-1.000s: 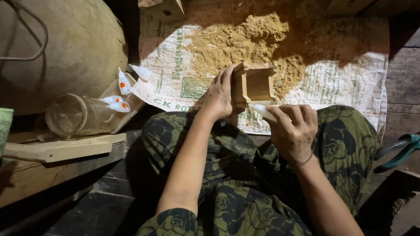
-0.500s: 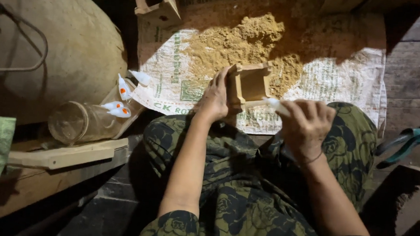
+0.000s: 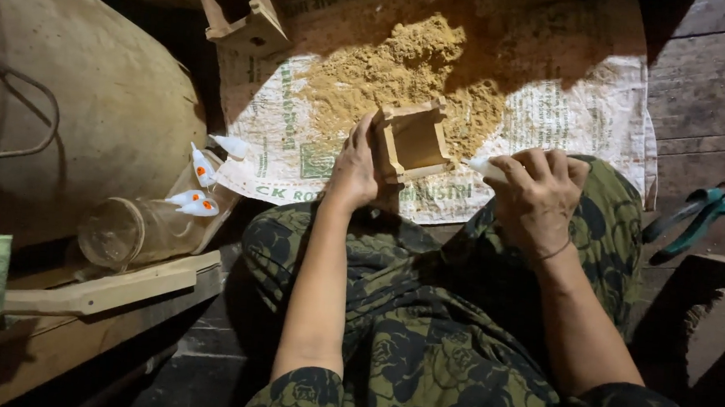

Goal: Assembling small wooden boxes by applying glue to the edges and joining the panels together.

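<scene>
My left hand (image 3: pixel 355 167) grips the left side of a small open wooden box frame (image 3: pixel 415 141), held over my lap at the edge of a printed white sack sheet (image 3: pixel 590 117). My right hand (image 3: pixel 537 194) is closed around a small white tube (image 3: pixel 482 166), its tip pointing at the frame's right side. A heap of sawdust (image 3: pixel 405 75) lies on the sheet just beyond the frame. I sit with legs in dark green flowered cloth (image 3: pixel 455 337).
Several small white glue tubes (image 3: pixel 200 185) lie at the left by a clear plastic jar (image 3: pixel 135 232) on its side. A large tan sack (image 3: pixel 90 91) fills the left. Wooden pieces (image 3: pixel 232 3) stand at the top. Teal-handled pliers (image 3: pixel 691 220) lie right. A wood strip (image 3: pixel 110 289) sits lower left.
The view has shifted slightly; my hands stay on the frame and the tube, with the tube's tip kept against the frame's right side.
</scene>
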